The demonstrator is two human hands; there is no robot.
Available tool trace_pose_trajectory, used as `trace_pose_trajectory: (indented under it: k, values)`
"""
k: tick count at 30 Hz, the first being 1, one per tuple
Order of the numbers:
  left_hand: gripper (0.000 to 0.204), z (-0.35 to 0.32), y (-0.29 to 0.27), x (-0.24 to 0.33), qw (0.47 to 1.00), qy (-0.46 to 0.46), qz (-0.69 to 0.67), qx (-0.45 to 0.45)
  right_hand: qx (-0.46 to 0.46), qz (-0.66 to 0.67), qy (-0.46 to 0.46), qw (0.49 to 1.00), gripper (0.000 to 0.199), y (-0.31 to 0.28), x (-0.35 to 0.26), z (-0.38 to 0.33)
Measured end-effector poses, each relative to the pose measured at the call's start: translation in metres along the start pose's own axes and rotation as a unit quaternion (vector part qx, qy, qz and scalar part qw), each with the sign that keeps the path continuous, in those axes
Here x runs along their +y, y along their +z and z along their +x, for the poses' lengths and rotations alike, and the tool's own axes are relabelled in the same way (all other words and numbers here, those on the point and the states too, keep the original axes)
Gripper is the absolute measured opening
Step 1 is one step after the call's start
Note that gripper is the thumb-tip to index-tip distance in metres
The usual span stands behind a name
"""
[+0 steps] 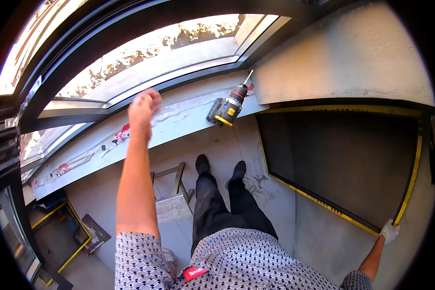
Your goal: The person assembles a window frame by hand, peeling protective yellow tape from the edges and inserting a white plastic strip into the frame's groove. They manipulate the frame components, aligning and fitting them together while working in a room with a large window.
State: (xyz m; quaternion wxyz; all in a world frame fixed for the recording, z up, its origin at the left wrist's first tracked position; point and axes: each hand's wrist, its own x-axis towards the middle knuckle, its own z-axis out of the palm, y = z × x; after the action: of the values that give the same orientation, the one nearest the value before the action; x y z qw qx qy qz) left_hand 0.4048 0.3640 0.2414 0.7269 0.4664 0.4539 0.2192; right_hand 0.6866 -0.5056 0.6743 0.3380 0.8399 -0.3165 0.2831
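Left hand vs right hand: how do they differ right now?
The left hand is bare and raised over the window sill, touching its plastic film; the right hand wears a white glove. The right hand grips the lower corner of the dark yellow-edged panel, low at the side. Both arms are stretched out.

Your left hand is raised over the grey window sill, blurred, so its grip cannot be judged. Your right hand, in a white glove, rests on the lower corner of the dark panel with yellow edging. A cordless drill lies on the sill, well apart from both hands. A wooden stool stands beside your feet.
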Motion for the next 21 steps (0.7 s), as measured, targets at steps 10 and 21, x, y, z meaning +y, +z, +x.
trace_pose_trajectory:
  k: [10, 21]
  values:
    - [0.025, 0.022, 0.034, 0.065, 0.991, 0.077, -0.096, 0.054, 0.015, -0.001, -0.027, 1.0, 0.064, 0.01, 0.01, 0.008]
    - [0.028, 0.008, 0.025, 0.063, 0.994, 0.041, -0.101, 0.006, 0.0, 0.017, -0.014, 1.0, 0.061, -0.014, -0.002, -0.008]
